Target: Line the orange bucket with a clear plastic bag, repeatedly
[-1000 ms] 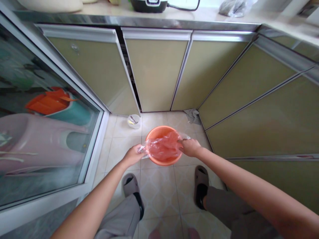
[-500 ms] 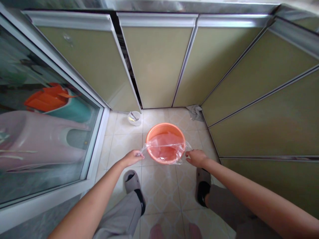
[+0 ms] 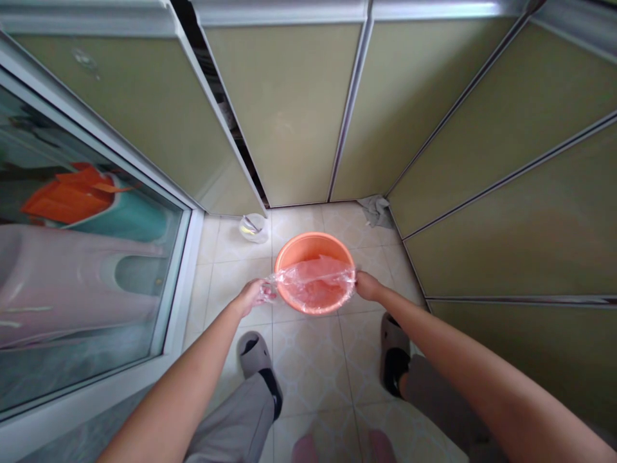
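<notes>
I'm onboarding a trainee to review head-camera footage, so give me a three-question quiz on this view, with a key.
1. Multiple choice: what does the left hand hold?
A) a wooden spoon
B) clear plastic film
C) a glass bottle

2. True or false: a grey cloth lies on the tiled floor in the corner of the cabinets.

3. Fill in the colour: the round basin between the left hand and the right hand is ____.

Key: 1) B; 2) true; 3) orange.
</notes>
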### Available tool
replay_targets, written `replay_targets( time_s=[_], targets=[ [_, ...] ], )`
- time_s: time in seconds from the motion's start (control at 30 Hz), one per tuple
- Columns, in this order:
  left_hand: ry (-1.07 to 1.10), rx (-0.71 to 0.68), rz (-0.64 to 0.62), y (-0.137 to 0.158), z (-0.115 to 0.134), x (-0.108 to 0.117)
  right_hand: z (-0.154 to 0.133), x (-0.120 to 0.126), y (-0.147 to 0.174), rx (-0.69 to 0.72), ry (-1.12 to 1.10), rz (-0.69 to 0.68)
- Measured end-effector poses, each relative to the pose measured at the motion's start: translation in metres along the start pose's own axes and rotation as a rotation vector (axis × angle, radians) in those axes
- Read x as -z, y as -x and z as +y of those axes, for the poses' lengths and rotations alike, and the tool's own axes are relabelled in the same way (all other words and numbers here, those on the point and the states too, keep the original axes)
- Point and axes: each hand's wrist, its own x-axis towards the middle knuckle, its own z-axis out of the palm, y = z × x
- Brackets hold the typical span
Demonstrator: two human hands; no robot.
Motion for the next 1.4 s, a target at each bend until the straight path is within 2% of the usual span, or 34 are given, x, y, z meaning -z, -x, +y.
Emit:
replay_targets(
  time_s=[0.07,0.1,0.17,0.27,0.33,0.4,0.53,0.73,0.9,1.1,1.2,1.3,1.4],
  targets=[
    [-0.011,-0.114,0.1,0.003,0.009,0.003,0.011,0.005,0.001,0.111,-0.2,0.02],
    [-0.048,-0.199,0.146,0.005,0.012,0.005,0.017,0.008,0.004,0.122,-0.269,0.034],
    [-0.16,-0.392,0.195,0.011,0.017,0.01,0.028,0.014,0.011,0.049,-0.323,0.108],
    [-0.332,-0.633,0.145,0.027,0.021,0.015,0.036,0.02,0.018,-0.091,-0.319,0.34],
    [-0.407,-0.708,0.091,0.037,0.023,0.012,0.032,0.021,0.018,-0.091,-0.336,0.474],
    [-0.435,-0.73,0.056,0.044,0.027,0.004,0.024,0.019,0.012,-0.043,-0.382,0.511],
    [-0.424,-0.723,0.037,0.04,0.035,-0.012,0.011,0.01,-0.009,0.084,-0.527,0.475],
    [-0.567,-0.778,0.007,0.02,0.042,-0.006,0.021,0.003,-0.035,0.117,-0.701,0.641],
    [-0.573,-0.79,0.129,0.006,0.047,-0.013,0.023,0.018,-0.047,0.074,-0.537,0.736],
    [-0.479,-0.765,0.328,-0.013,0.056,-0.038,0.02,0.038,-0.057,0.085,-0.491,0.682],
    [-0.501,-0.815,0.332,-0.017,0.059,-0.041,0.017,0.046,-0.043,0.184,-0.463,0.625],
    [-0.621,-0.938,0.307,-0.011,0.062,-0.038,0.008,0.05,-0.021,0.282,-0.248,0.603],
    [-0.726,-0.978,0.296,-0.002,0.066,-0.038,-0.002,0.049,-0.008,0.235,-0.023,0.602]
  ],
)
